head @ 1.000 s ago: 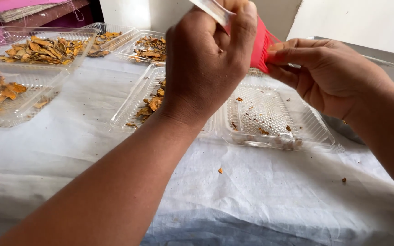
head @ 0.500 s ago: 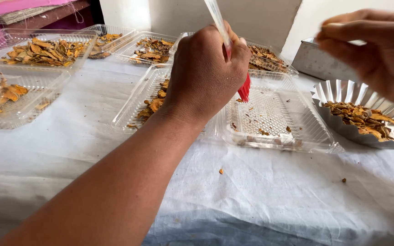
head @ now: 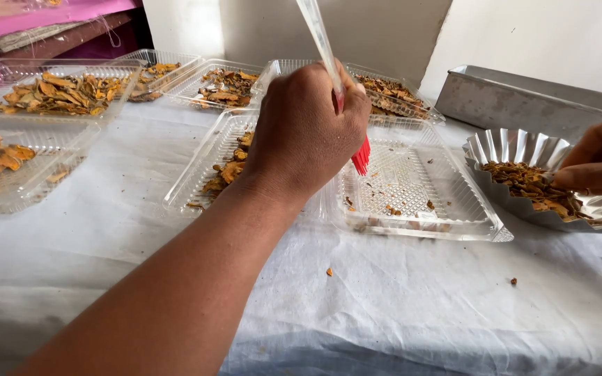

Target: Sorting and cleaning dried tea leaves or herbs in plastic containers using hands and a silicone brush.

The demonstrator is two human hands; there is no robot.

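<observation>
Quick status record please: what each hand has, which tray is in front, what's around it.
left hand: closed around a brush with a clear handle and red bristles, held over the near clear tray
right hand: fingertips at the dried pieces in the fluted metal dish
near clear tray: almost bare, only a few crumbs
tray behind left hand: orange-brown dried pieces
back trays: more of the same pieces
metal pan: by the wall
table cover: white cloth, scattered crumbs

Soft, even daylight; faint shadows; blurred near forearm.
</observation>
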